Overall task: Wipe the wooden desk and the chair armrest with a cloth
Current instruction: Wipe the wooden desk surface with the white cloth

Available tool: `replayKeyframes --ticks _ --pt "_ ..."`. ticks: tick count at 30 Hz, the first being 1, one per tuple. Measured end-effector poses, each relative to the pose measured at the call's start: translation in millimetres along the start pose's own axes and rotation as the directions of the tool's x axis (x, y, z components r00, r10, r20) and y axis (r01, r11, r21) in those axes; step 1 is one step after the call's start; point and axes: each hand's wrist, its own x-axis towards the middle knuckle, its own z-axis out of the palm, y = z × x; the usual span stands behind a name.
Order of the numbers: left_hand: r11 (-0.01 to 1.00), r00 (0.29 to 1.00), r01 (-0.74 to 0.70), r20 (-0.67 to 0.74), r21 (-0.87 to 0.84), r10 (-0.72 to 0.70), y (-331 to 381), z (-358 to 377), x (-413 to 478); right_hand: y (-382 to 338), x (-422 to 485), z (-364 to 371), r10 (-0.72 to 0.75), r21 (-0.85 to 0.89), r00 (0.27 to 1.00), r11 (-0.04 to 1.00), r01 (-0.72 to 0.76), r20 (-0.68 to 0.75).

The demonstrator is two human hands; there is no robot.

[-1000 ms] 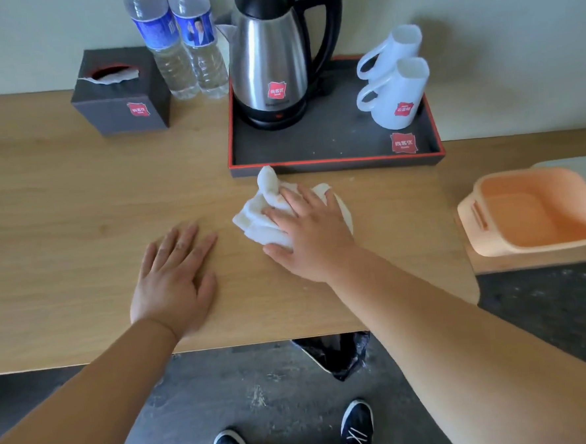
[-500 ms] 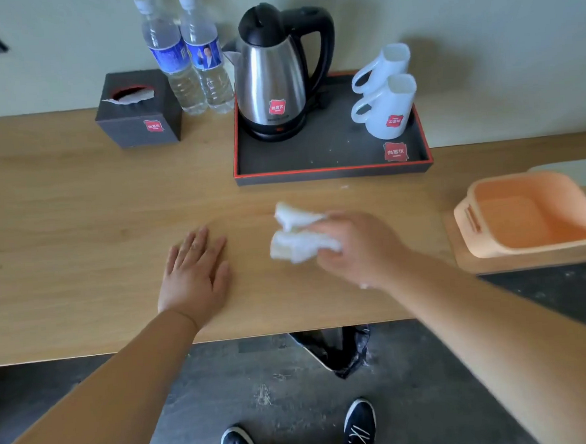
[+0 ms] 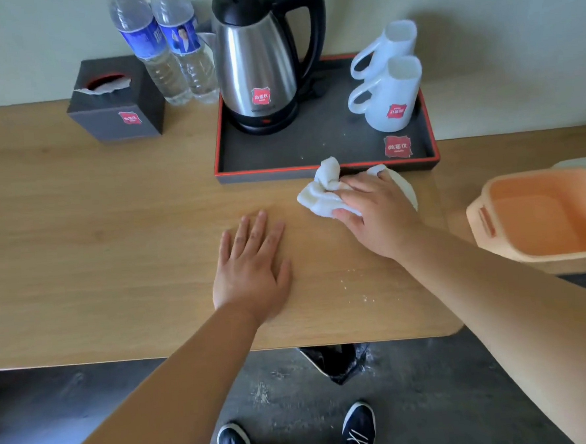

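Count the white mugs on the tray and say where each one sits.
2. Both stand upside down at the right end of the tray: one mug nearer the person, with a red logo, the other mug directly behind it, towards the wall. None seems hidden.

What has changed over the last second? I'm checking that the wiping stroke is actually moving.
The right hand swept the white cloth back from the tray toward the desk's front, then forward again to the tray's edge, gripping it throughout. The left hand stayed flat on the desk; everything else stayed put.
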Motion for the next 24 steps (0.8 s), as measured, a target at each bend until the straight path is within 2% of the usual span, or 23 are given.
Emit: replayKeyframes --ticks 5,8,9,11,13,14,15,18,19,22,24 --pt "1.000 1.000 0.001 0.024 0.001 -0.001 0.8 -6.2 -1.2 -53.5 -93.6 -11.5 -0.218 0.254 0.954 0.953 0.163 0.207" --pt "1.000 1.000 0.007 0.017 -0.010 -0.007 4.1 -9.8 -0.9 -61.7 -123.8 -21.4 -0.281 0.301 0.928 0.932 0.203 0.244" --pt "1.000 1.000 0.007 0.016 -0.011 -0.007 4.4 -10.4 -0.5 -61.3 -117.0 -27.4 -0.256 0.284 0.936 0.941 0.184 0.242" --pt "1.000 1.000 0.010 0.025 -0.016 -0.010 3.1 -11.1 -0.3 -57.6 -84.7 -38.4 -0.078 0.247 0.980 0.968 0.032 0.180" --pt "1.000 0.999 0.009 0.031 -0.001 -0.009 1.8 -10.2 -1.1 -44.6 -45.7 -45.3 0.078 0.214 0.997 0.974 -0.075 -0.003" --pt "1.000 0.999 0.007 0.031 0.010 -0.008 1.7 -9.6 -1.6 -32.9 -30.0 -45.0 0.090 0.168 0.995 0.982 -0.080 -0.053" --pt "1.000 0.999 0.006 0.033 0.014 -0.007 1.5 -9.6 -1.8 -20.6 -18.6 -42.3 0.064 0.099 0.998 0.993 -0.062 -0.026" --pt "1.000 1.000 0.005 0.028 0.007 -0.005 0.2 -8.5 -1.6 6.9 -13.8 -25.1 0.003 -0.170 0.956 0.984 0.049 0.294" --pt "1.000 1.000 0.004 0.024 0.004 -0.004 -0.6 -7.7 -1.0 8.5 -19.4 -19.6 0.024 -0.181 0.950 0.983 0.034 0.311" --pt "1.000 1.000 0.002 0.004 -0.011 -0.002 -2.0 -5.8 -0.7 -7.1 -52.9 -13.3 0.077 -0.118 0.972 0.992 -0.051 0.221" --pt "1.000 1.000 -0.001 0.000 -0.014 0.001 -0.7 -6.3 -0.5 -24.1 -93.2 -17.3 0.016 -0.059 0.976 0.998 -0.003 0.216"
